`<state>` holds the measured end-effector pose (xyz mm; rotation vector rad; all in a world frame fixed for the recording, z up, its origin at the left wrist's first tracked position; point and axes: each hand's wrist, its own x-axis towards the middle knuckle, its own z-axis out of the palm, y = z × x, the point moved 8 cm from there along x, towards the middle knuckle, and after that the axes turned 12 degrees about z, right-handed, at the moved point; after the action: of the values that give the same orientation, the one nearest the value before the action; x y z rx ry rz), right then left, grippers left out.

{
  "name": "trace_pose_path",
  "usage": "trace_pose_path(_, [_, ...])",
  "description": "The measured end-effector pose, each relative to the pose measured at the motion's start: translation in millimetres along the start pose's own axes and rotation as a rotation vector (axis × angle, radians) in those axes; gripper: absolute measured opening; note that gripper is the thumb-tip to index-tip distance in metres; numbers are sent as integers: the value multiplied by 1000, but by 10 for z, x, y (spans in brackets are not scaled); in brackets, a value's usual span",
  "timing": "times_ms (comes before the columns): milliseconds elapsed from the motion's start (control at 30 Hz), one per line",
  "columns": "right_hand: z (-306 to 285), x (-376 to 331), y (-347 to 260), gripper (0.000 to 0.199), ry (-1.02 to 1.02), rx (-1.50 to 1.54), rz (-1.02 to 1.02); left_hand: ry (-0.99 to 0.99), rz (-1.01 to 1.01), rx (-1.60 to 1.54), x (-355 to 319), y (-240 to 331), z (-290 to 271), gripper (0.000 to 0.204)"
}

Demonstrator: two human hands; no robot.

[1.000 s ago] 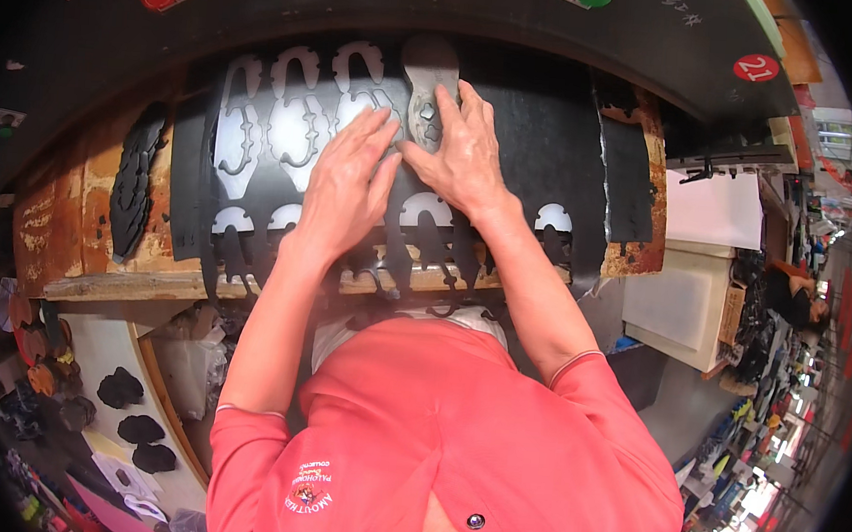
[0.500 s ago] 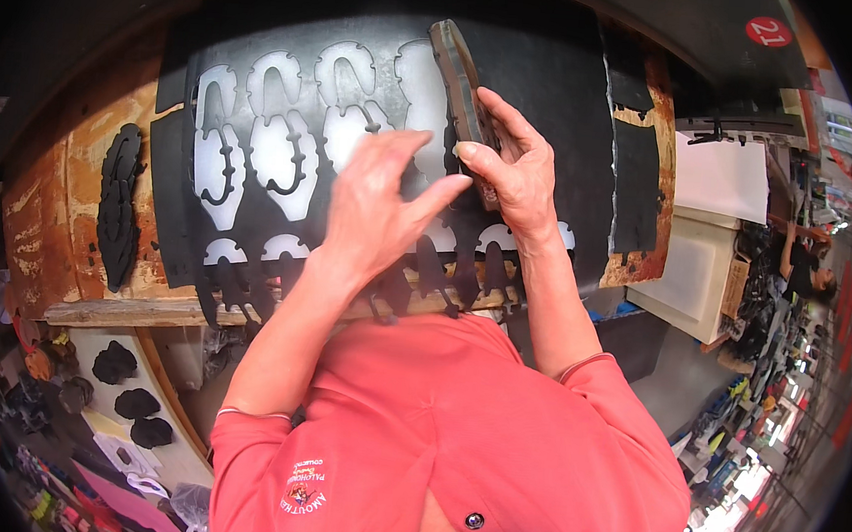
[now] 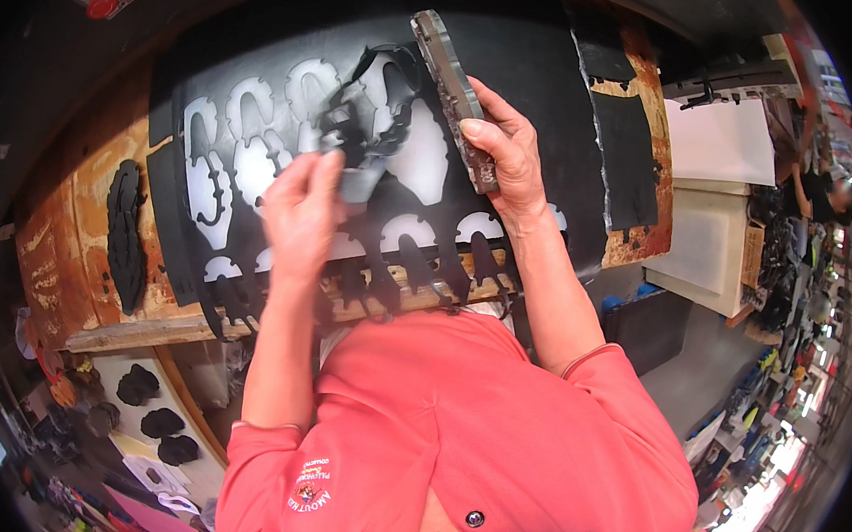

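My right hand [image 3: 511, 158] grips a dark, thick-edged cutting die [image 3: 454, 100], thumb on its near face and fingers behind. The die stands tilted on edge above the black sheet [image 3: 529, 66]. To its left, my left hand [image 3: 302, 203] is closed, smeared by motion, with a thin black cut-out piece [image 3: 399, 81] dangling beyond its fingertips. How many layers it holds is too blurred to tell. Under and around it, rows of shaped openings [image 3: 247, 110] in the sheet show a pale surface beneath.
A stack of black cut pieces [image 3: 127, 235] lies on the worn brown board [image 3: 72, 241] at left. Dark lumps [image 3: 162, 423] sit on a pale surface lower left. At right is a white box [image 3: 694, 240]. A red button [image 3: 101, 6] shows on the dark machine overhead.
My left hand has moved left, away from the die, and closed on a black cut-out piece. Another pale opening shows beside the die. The right hand still grips the die, now turned more edge-on.
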<state>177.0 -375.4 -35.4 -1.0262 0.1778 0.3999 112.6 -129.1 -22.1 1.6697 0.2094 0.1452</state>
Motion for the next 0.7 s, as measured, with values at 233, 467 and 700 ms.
trace_pose_path(233, [-27, -21, 10, 73, 11, 64, -36, 261, 255, 328, -129, 427, -1053, 19])
trace_pose_path(467, [-30, -15, 44, 77, -56, 78, -72, 300, 340, 464, 98, 522, -2671, 21])
trace_pose_path(700, [-96, -222, -290, 63, 11, 221, -23, 395, 253, 371, 307, -188, -3840, 30])
